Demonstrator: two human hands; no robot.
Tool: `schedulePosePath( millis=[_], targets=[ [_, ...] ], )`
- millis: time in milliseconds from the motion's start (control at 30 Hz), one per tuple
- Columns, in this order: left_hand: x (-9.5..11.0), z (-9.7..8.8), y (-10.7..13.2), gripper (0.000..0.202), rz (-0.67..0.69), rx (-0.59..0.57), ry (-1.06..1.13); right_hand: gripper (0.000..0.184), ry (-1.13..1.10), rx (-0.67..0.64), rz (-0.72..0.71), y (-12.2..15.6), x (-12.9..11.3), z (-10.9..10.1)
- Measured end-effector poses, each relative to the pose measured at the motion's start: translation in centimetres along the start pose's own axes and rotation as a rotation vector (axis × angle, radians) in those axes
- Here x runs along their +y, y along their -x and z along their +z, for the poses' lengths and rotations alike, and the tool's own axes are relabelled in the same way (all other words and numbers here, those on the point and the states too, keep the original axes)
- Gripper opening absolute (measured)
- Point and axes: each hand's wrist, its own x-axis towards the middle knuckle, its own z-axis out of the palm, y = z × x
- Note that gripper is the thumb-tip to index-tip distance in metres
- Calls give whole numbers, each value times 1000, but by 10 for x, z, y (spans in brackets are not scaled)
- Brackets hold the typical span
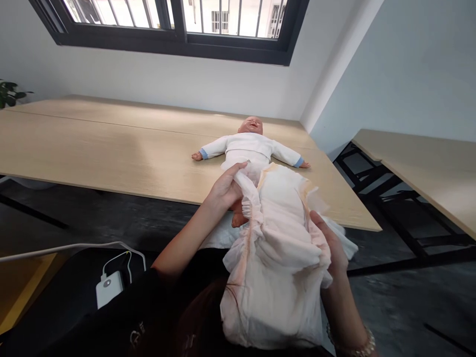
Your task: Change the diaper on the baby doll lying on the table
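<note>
An unfolded white diaper (pixel 282 248) with ruffled side edges hangs in front of me, held between both hands. My left hand (pixel 227 188) pinches its upper left side near the tab. On the right edge my right hand (pixel 330 243) is closed, its fingers partly hidden behind the diaper. Beyond it a baby doll (pixel 250 144) lies face up on the table, arms spread, in a white top with blue cuffs. One bare foot of the doll shows below my left wrist; the rest of its legs are hidden. White cloth (pixel 219 233) hangs at the table's front edge.
The light wooden table (pixel 111 148) runs along the wall under a barred window (pixel 178 29). A second table (pixel 427 153) stands at the right. A white power bank (pixel 109 288) with a cable lies at lower left. A plant (pixel 11 94) is at far left.
</note>
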Motion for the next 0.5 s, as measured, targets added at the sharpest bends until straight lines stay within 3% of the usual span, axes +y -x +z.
schedulePosePath(
  millis=[167, 333, 500],
  targets=[
    [18, -10, 1, 17, 83, 9, -49, 41, -57, -21, 153, -6, 2, -12],
    [35, -10, 11, 16, 215, 42, 92, 28, -270, 99, 245, -8, 2, -19],
    [32, -18, 13, 13, 243, 65, 152, 21, -466, 251, 267, -9, 0, -15]
  ],
)
